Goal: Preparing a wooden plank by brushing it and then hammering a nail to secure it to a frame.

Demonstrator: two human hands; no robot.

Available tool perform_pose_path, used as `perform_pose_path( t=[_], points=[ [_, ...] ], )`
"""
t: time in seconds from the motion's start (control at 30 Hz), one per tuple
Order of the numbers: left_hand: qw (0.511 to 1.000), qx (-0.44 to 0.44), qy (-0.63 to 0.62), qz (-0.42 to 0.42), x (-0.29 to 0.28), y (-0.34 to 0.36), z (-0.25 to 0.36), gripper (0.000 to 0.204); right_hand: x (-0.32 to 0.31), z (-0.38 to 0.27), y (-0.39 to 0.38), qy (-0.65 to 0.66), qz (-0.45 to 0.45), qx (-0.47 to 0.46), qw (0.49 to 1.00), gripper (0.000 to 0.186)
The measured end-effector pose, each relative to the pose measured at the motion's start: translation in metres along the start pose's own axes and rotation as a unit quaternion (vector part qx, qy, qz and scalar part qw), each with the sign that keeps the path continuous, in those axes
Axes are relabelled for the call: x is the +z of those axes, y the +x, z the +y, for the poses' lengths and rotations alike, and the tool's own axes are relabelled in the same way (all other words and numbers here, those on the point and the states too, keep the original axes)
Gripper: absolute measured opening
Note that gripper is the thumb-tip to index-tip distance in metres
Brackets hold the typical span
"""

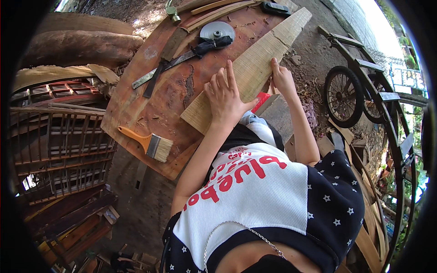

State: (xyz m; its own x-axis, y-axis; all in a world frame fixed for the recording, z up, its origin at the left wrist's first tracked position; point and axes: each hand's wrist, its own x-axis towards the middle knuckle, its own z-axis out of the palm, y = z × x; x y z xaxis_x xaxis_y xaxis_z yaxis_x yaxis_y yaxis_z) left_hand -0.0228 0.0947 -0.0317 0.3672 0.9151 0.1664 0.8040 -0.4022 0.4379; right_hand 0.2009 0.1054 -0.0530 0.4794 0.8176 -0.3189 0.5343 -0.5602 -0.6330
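Note:
A long, pale wooden board point(259, 59) lies slanted across the work table, narrower at its far end, with a crack near that end. My left hand point(225, 98) rests on its near part, fingers spread and palm down. At the board's right edge, my right hand point(283, 81) has its thumb on top and its fingers curled at the side, partly hidden. Left of the board are a metal disc point(208, 32), a steel blade-like strip point(148, 78) with a black-wrapped end, and a flat paintbrush point(159, 148) with an orange handle. Something red point(260, 102) shows just below my hands.
Wood shavings dot the reddish-brown table point(159, 104). A black object point(275, 8) and a metal tool head point(173, 13) lie at its far side. Logs point(82, 50) and slatted wooden frames point(77, 141) stand left. A wheeled metal frame point(343, 96) stands right.

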Motion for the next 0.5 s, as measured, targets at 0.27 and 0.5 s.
perform_pose_path(
  t=[0.27,0.5],
  points=[
    [1.0,-0.016,-0.002,0.006,0.003,0.009,-0.004,0.141,0.004,-0.012,0.012,-0.082,0.022,-0.024,0.996,0.088],
    [1.0,-0.018,-0.001,-0.008,0.001,0.011,-0.003,0.14,-0.03,-0.017,0.025,-0.15,0.115,0.001,0.982,0.083]
  ],
)
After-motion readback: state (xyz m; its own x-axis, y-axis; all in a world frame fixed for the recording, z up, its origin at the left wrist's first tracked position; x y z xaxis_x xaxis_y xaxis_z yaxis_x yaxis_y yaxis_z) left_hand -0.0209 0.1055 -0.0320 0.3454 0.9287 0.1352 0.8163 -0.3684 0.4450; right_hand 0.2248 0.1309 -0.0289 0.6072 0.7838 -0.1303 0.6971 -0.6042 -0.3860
